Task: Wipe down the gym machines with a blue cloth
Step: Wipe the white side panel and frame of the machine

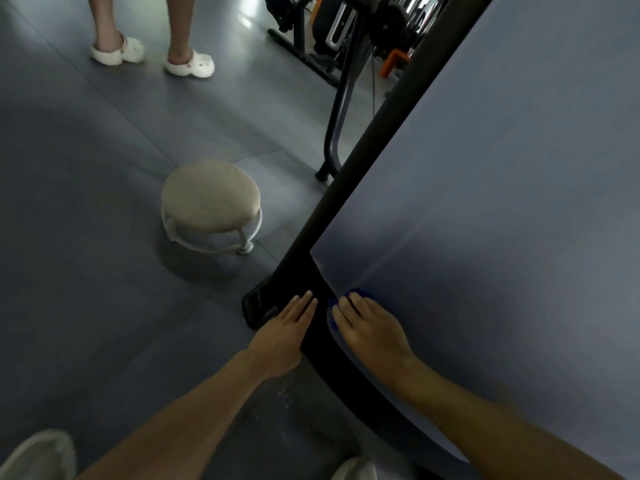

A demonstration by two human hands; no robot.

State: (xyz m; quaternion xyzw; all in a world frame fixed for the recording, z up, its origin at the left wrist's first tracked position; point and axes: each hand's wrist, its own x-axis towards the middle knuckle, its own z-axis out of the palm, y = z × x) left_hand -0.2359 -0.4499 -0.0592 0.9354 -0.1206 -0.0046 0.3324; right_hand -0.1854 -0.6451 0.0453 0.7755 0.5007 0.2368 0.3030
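Flatly, right hand [372, 336] presses crumpled blue cloth [356, 293] onto smooth belt [485, 220].

- Right hand [372, 336]: flat, pressing a blue cloth [346, 299] onto the treadmill belt [502, 202].
- Left hand [285, 336]: fingers straight, resting on the black side rail [346, 188].
- Round beige stool [210, 204]: on the grey floor [86, 202], left of the rail.
- Bystander's white clogs [188, 64]: top left.

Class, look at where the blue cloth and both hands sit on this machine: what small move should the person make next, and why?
Probably slide the right hand, pressing the blue cloth, onward along the black frame edge. The cloth sits at the corner where the grey panel meets the frame, and the left hand already rests flat on the frame to steady it.
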